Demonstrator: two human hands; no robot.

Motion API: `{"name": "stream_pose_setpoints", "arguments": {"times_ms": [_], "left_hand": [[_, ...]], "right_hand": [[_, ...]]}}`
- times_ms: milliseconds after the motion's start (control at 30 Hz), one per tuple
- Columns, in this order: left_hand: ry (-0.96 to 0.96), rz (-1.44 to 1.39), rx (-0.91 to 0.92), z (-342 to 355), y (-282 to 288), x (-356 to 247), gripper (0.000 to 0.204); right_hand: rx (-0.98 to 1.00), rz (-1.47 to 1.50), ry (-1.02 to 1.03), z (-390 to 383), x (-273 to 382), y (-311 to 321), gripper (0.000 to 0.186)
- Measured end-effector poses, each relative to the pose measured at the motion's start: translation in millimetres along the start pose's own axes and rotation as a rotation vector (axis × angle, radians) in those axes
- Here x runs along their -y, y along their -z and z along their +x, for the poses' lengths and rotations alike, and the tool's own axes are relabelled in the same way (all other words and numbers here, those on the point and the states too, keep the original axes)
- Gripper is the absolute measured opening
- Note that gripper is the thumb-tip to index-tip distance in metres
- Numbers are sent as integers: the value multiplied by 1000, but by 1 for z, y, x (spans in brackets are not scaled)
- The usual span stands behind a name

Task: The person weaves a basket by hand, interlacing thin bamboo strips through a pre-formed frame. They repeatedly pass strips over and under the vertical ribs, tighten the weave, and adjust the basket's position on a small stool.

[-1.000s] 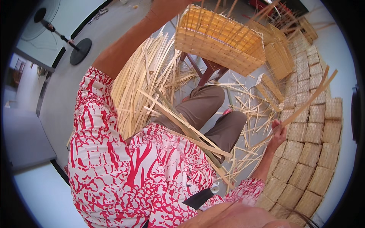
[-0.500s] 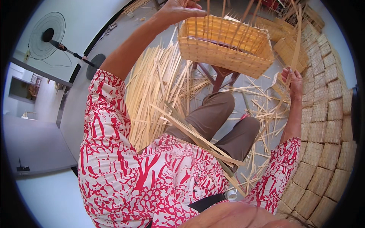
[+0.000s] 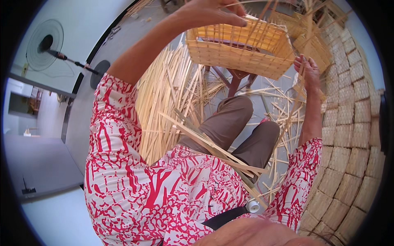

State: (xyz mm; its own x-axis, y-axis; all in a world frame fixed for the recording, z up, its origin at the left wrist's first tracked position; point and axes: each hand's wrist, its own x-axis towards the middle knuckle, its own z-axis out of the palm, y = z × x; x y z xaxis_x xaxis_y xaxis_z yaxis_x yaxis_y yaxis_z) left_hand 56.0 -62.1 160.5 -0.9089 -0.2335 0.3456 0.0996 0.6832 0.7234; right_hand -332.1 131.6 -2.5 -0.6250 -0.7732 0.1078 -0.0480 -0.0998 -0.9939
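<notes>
A half-woven bamboo basket (image 3: 236, 59) rests tilted on a dark wooden stool (image 3: 236, 84) in front of my knees, thin upright stakes rising from its near wall. Above that wall, my left hand (image 3: 219, 14) is at the stakes, thumb stretched out and fingers curled on a pale strip along the top edge of the view. Right of the basket's corner, my right hand (image 3: 308, 71) is closed round a long bamboo strip (image 3: 292, 112), which trails down past my knee and rises, blurred, above the fist. Several loose strips (image 3: 205, 141) lie across my lap.
A thick heap of split bamboo (image 3: 164, 102) covers the floor on the left, with scattered offcuts (image 3: 283, 139) on the right. Woven baskets (image 3: 344, 139) are stacked along the right wall. A standing fan (image 3: 45, 43) is at far left. A white cup (image 3: 253, 206) sits near my waist.
My left hand has moved right along the stakes. My right hand has moved up and left toward the basket's corner with the strip, whose upper part has swung. The basket appears slightly shifted left.
</notes>
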Motion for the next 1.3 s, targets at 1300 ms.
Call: {"name": "stream_pose_setpoints", "arguments": {"times_ms": [1300], "left_hand": [[-692,538,80,105,-75,12,31]], "right_hand": [[120,109,146,-23,55,-14,24]]}}
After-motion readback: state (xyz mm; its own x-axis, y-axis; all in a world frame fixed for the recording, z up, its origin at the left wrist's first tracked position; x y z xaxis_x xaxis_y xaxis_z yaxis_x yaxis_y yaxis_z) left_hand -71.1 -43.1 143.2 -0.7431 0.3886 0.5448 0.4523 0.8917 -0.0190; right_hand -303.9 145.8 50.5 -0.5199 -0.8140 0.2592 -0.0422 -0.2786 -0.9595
